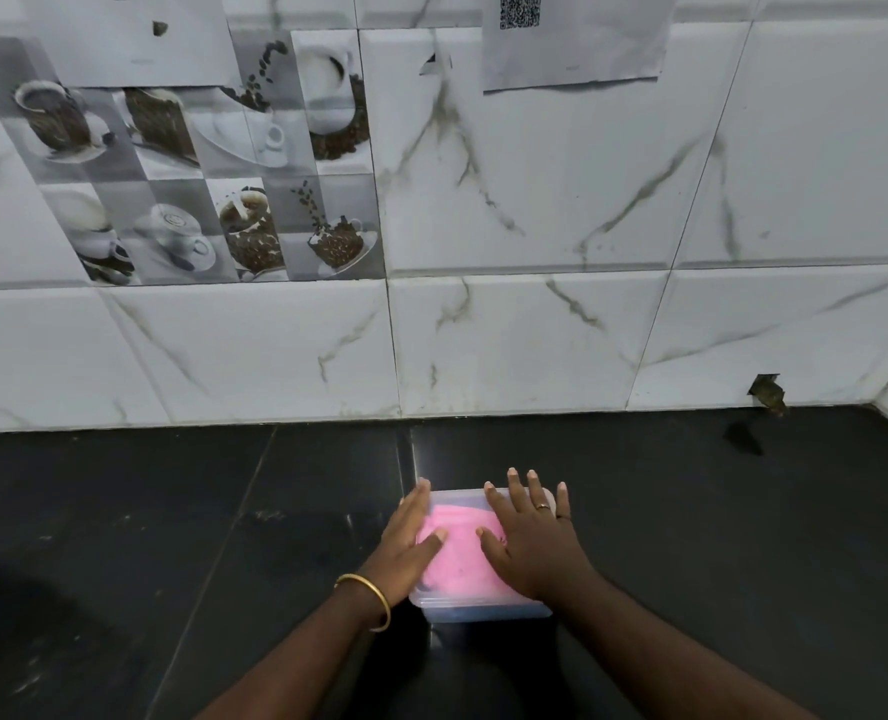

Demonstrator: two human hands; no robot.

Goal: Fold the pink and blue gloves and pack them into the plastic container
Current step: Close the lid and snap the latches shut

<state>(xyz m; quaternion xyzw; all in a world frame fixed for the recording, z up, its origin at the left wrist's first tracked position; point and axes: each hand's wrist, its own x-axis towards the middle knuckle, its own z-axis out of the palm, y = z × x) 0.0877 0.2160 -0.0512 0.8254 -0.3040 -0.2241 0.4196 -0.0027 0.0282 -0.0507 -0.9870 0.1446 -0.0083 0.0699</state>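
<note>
A clear plastic container (483,609) sits on the black counter just in front of me. Folded pink gloves (460,553) fill its top, and a bluish layer shows through its front wall beneath them. My left hand (405,545) lies flat on the container's left side, fingers together and pointing away from me. My right hand (530,537) rests flat over the right side with fingers spread, covering part of the pink gloves. Neither hand grips anything.
The black counter (172,537) runs left and right of the container. A white marble-tiled wall (535,330) rises close behind it. A small brown object (768,397) sits at the wall's base on the right, with a dark smudge (743,440) before it.
</note>
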